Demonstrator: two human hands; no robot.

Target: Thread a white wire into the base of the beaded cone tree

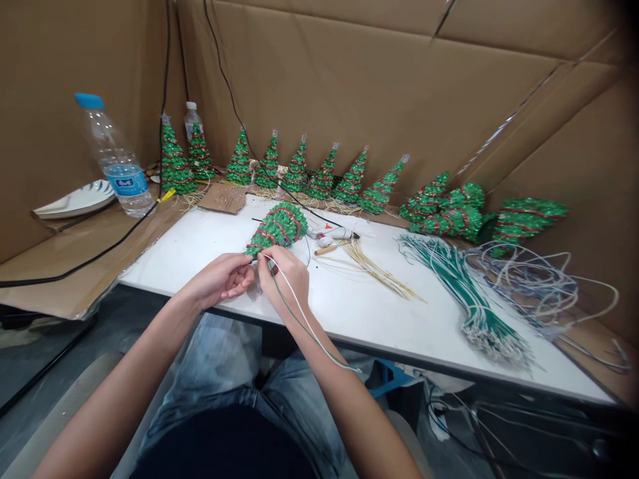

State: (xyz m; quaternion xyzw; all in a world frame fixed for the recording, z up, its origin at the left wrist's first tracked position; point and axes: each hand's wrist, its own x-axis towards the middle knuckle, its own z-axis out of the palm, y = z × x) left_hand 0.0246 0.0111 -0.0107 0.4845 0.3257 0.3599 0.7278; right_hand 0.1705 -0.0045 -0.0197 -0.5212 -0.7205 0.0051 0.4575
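A small green tinsel Christmas tree [279, 225] with red garland lies on its side at the table's front edge, its tip towards me. My left hand [225, 276] is closed in a pinch at that tip, thumb and forefinger together, the other fingers curled. Right beside it, my right hand [285, 274] pinches the end of a thin wire pair [298, 301], one strand white and one green. The pair trails back across my right forearm. My fingertips cover the spot where wire and tree tip meet.
Similar trees [298, 169] stand along the back, several lying at right. Bundled green wires [462, 293], a loose pale wire coil [534, 286] and yellow strands [382, 269] lie on the white table [329, 306]. A water bottle [122, 169] and plate [74, 201] are left. Black cables hang across.
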